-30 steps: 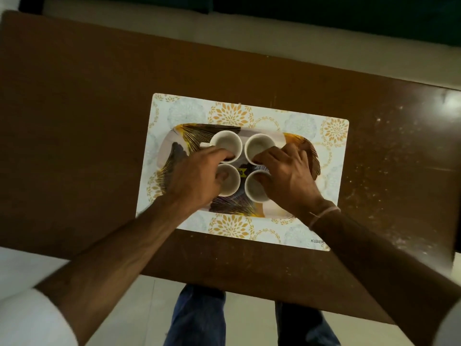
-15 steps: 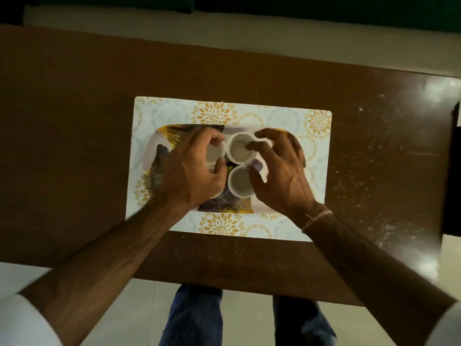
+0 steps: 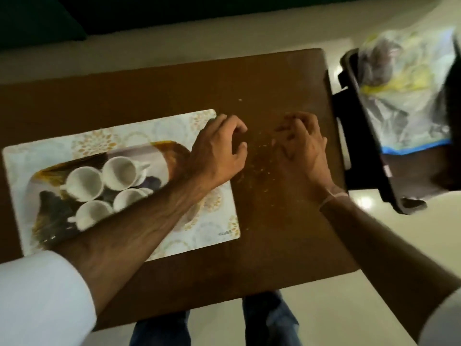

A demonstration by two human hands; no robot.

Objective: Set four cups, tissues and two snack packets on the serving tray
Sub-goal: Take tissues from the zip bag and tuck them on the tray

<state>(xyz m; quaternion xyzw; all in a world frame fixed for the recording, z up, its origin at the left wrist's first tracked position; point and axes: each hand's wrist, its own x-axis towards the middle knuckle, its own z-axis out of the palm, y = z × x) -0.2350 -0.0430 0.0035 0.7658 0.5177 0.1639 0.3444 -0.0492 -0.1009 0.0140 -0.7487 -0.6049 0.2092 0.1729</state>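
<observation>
Several white cups (image 3: 84, 183) stand close together on the patterned serving tray (image 3: 172, 151), which lies on a floral placemat (image 3: 209, 221) at the left of the brown table. My left forearm crosses over the tray's right side and hides part of it. My left hand (image 3: 219, 153) hovers just past the tray's right end, fingers curled apart, holding nothing. My right hand (image 3: 301, 143) is over the bare table further right, fingers loosely spread and empty. A plastic bag (image 3: 409, 91) with blurred contents lies on a dark chair at the right.
The dark chair (image 3: 369, 156) stands against the table's right edge. Crumbs are scattered on the brown table (image 3: 274, 233) between my hands. Pale floor shows beyond and below the table, with my legs under the near edge.
Both hands have left the cups and moved right, off the tray. The view has swung right, bringing the chair and plastic bag into sight.
</observation>
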